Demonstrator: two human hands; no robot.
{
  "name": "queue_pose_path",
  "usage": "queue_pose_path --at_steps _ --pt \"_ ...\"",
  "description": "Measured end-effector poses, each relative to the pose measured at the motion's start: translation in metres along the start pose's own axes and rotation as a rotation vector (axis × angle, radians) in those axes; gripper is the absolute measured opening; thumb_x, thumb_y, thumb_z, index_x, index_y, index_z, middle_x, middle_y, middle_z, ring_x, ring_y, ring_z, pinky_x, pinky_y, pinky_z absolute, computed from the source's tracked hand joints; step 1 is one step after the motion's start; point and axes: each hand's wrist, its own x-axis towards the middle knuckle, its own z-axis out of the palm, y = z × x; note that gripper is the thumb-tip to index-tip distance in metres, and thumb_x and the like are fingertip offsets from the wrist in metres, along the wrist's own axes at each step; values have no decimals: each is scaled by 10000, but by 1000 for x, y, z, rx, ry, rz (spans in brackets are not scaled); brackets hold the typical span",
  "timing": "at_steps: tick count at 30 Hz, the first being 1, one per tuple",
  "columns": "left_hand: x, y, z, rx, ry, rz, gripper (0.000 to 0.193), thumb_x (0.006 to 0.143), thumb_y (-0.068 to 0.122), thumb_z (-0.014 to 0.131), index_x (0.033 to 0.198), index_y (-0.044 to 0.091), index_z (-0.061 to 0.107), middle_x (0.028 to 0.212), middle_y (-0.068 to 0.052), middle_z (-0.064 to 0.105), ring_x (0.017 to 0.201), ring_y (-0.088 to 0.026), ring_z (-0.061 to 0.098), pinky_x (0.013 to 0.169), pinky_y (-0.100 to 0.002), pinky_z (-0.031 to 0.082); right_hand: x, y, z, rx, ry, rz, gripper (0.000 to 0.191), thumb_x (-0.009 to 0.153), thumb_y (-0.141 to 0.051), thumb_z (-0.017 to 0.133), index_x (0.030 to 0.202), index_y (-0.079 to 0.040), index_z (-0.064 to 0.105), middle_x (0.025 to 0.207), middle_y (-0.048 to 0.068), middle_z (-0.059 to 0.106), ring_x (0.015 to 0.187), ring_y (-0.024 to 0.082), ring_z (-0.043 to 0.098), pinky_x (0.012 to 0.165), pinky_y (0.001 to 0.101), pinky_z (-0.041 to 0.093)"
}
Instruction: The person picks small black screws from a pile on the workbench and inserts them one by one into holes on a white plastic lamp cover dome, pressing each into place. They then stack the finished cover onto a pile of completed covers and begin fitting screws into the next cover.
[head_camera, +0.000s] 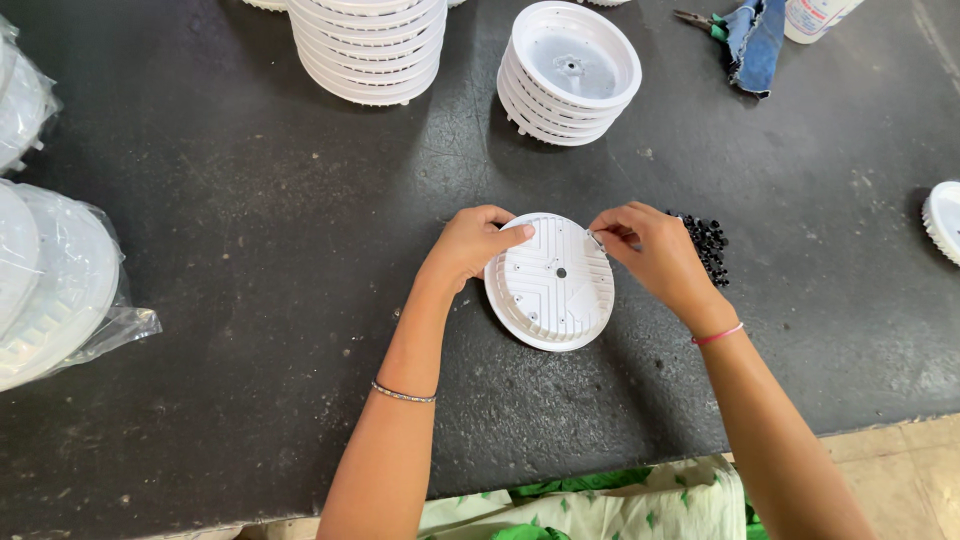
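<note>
White plastic discs wrapped in clear bags (50, 290) lie at the left edge of the dark table (250, 200). At mid-table the left hand (470, 245) pinches the rim of a round white ribbed housing (550, 285) that lies flat on the table, thumb on top. The right hand (650, 250) is closed at the housing's upper right edge, fingertips nipping something small; what it is I cannot tell. Just beside that hand sits a heap of small black pieces (708, 245). Two stacks of the same housings (568, 75) stand behind. The housing looks light, stiff and smooth, likely best held by its rim.
</note>
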Motion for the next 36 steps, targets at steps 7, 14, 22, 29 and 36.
queue_pose_path --at_steps 7,14,22,29,36 --pt "0 2 1 19 8 5 417 826 240 797 1105 -57 710 836 -133 741 654 -163 730 494 -278 583 2 -2 1 -36 -21 -4 144 905 -79 706 1036 -24 732 969 88 711 794 214 719 754 323 584" --pt "-5 8 3 27 20 -6 409 826 231 792 1107 -55 710 831 -140 744 650 -175 735 493 -283 585 3 1 3 -41 -20 -13 135 914 -82 703 1036 -36 738 988 82 709 814 213 723 762 317 594" --pt "-4 9 4 28 24 -11 402 827 223 790 1106 -54 708 821 -137 738 639 -168 733 483 -279 583 -2 6 9 -52 54 -41 123 904 -70 724 1021 -44 752 931 74 697 751 207 692 700 316 564" --pt "-1 3 2 1 5 4 404 826 223 797 1100 -61 712 828 -138 739 645 -163 722 484 -279 577 -3 8 15 -28 99 -31 116 892 -44 733 1002 -56 766 908 62 691 727 200 671 679 315 543" --pt "1 -2 2 100 49 7 384 818 250 807 1084 -19 739 819 -94 733 634 -139 684 482 -283 525 -2 10 15 -18 84 -25 129 891 -30 727 1009 -58 768 921 70 703 757 189 696 701 301 555"
